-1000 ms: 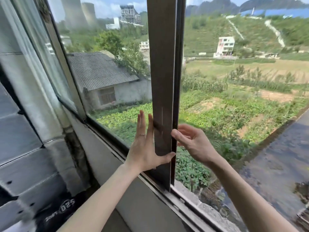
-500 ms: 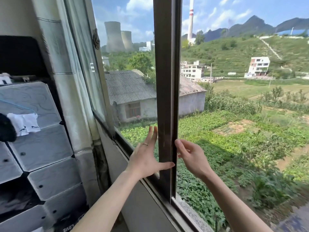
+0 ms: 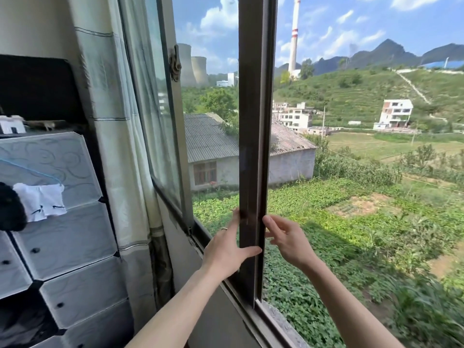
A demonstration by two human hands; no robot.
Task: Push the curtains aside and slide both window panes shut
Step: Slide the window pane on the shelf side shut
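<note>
A dark brown sliding window pane has its upright frame edge [image 3: 253, 121] in the middle of the view. My left hand [image 3: 226, 249] lies against the pane's left side, fingers up on the glass and thumb hooked across the frame edge. My right hand [image 3: 288, 239] holds the frame's right edge with its fingertips, the other fingers curled. Right of that edge the opening [image 3: 351, 172] looks out on fields with no glass visible. A second pane [image 3: 160, 121] with a latch [image 3: 175, 62] stands at the left. The pale curtain [image 3: 113, 121] hangs bunched against the left wall.
A stack of grey plastic storage cubes [image 3: 62, 234] stands at the left, with a white cloth [image 3: 40, 202] on a blue hanger and a dark item beside it. The window sill and track [image 3: 276, 320] run diagonally below my hands.
The view has lifted and turned left, bringing the curtain and storage cubes into sight. Both hands stay on the pane's frame edge, the left fingers now closer to it.
</note>
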